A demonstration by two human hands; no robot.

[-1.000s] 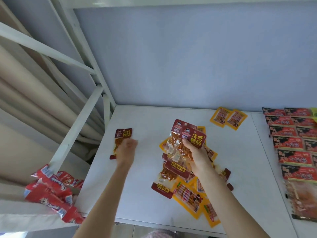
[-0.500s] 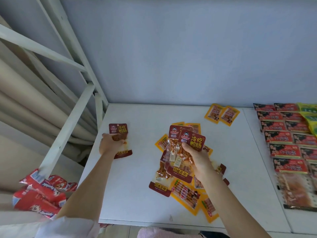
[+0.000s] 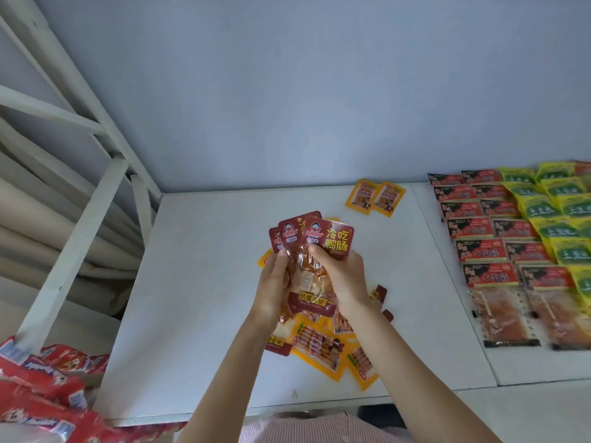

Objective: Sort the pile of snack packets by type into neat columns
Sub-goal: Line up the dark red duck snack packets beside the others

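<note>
Near the centre of the frame, both hands hold a small fan of dark red snack packets (image 3: 311, 251) up above a white tabletop (image 3: 204, 282). The left hand (image 3: 271, 289) curls round the fan's left edge, and the right hand (image 3: 343, 273) pinches it from the right, thumb across the front. Held upright and overlapping like this, the packets seem to be getting squared together as one type before being laid down as a column.

Each packet has a maroon header with a small cartoon face and yellow Chinese characters, a clear window showing orange-brown pieces, and a maroon strip along the bottom.

Directly below the hands lies the unsorted pile (image 3: 323, 343), mostly yellow packets with a few maroon ones mixed in, overlapping at odd angles. Two yellow packets (image 3: 374, 197) sit side by side near the back edge, apparently the start of their own column.

At the right of the frame, finished columns run front to back: red-and-black packets (image 3: 483, 251) beside green-and-yellow packets (image 3: 559, 219). Loose red wrappers (image 3: 44, 391) lie at the lower left, off the tabletop.
</note>
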